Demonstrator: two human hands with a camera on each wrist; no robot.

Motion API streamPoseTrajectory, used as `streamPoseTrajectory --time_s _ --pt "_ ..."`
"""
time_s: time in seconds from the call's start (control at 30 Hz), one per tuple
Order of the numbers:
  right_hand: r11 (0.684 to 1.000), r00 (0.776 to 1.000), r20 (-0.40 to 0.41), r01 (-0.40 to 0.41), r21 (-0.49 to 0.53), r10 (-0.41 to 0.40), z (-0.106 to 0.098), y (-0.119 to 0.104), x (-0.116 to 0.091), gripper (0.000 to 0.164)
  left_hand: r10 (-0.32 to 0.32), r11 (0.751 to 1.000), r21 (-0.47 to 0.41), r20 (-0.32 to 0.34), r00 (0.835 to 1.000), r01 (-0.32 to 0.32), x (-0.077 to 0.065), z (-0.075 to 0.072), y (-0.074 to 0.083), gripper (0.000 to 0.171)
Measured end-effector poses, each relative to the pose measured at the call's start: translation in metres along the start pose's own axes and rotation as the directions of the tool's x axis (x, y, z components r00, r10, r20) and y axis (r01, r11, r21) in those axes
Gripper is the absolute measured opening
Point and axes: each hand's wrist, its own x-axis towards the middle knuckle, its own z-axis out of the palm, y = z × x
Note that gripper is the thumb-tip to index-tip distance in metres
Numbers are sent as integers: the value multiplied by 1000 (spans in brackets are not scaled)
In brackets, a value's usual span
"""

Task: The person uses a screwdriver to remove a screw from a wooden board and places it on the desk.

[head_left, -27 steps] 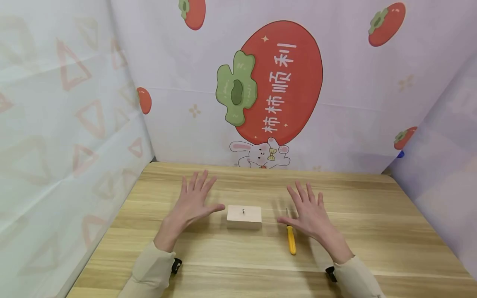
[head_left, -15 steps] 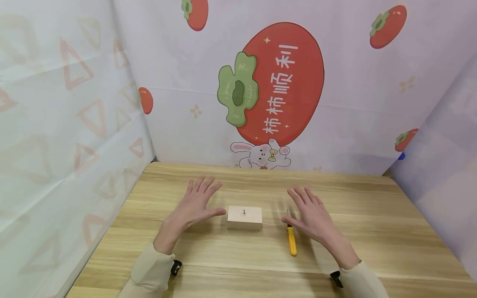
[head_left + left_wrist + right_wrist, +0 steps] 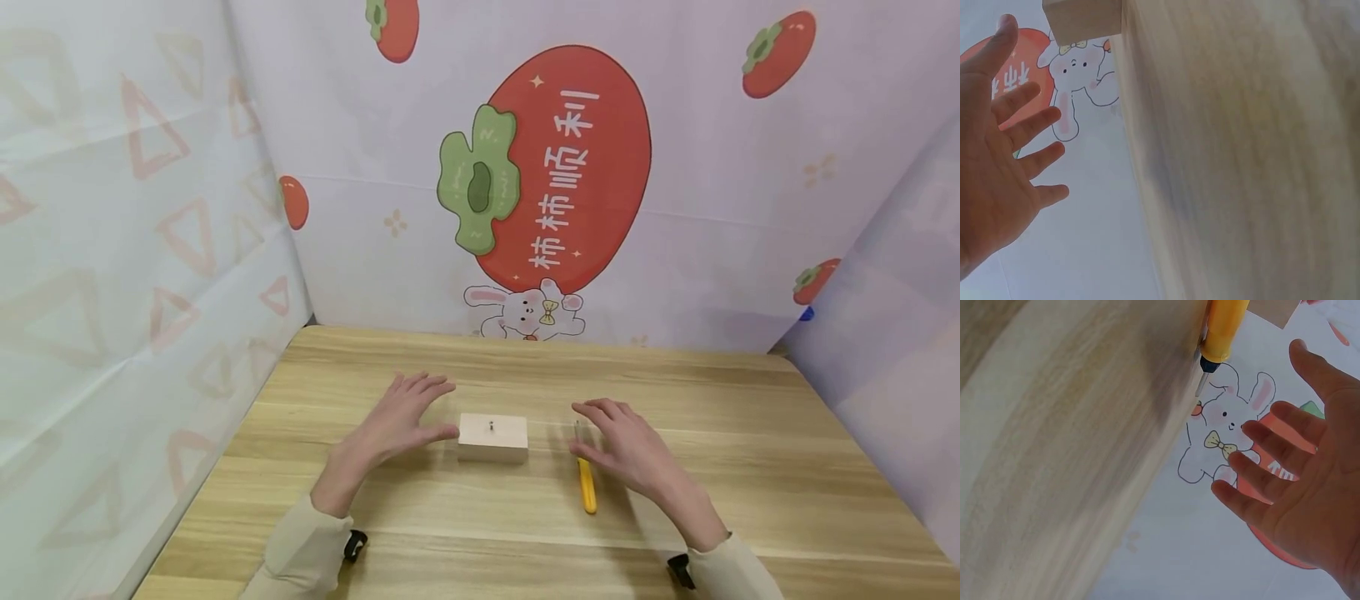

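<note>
Empty and loose-fingered, the left hand hangs left of the wooden block, the right hand by the yellow-handled screwdriver, which a careless thumb might set rolling.

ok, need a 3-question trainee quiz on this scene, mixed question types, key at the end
1. True or false: the left hand and the right hand are both holding nothing.
2. Short answer: which hand is nearer the screwdriver?
3. Multiple choice: in the head view, where is the pale block relative to the screwdriver?
A) to its left
B) to its right
C) on top of it

Key:
1. True
2. The right hand
3. A
</note>
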Motion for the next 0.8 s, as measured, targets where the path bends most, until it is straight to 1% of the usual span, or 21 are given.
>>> streamPoseTrajectory --time_s 0.2,0.3,0.43,0.53,0.67,0.73,0.8 --pt "1000 999 26 18 13 -19 -2 -2 -4 55 4 997 -75 57 998 0 3 6 5 71" --pt "1000 999 36 22 11 -23 -3 -2 -7 54 -15 991 -129 94 995 27 4 7 9 71" --pt "999 997 61 41 -1 -41 -6 -2 -14 51 -42 968 -240 147 988 76 5 11 12 71" --pt "999 994 96 54 -6 -53 -8 -1 -18 49 -22 951 -301 156 988 69 7 14 14 70" --pt "997 987 140 74 11 -74 -10 -1 -22 49 16 951 -306 149 989 31 11 17 17 66" --pt "996 983 160 86 18 -87 -10 -1 -22 49 23 956 -294 146 989 21 12 18 17 64" --pt "996 979 180 91 24 -94 -11 -1 -23 48 15 956 -293 149 989 29 13 19 18 61"
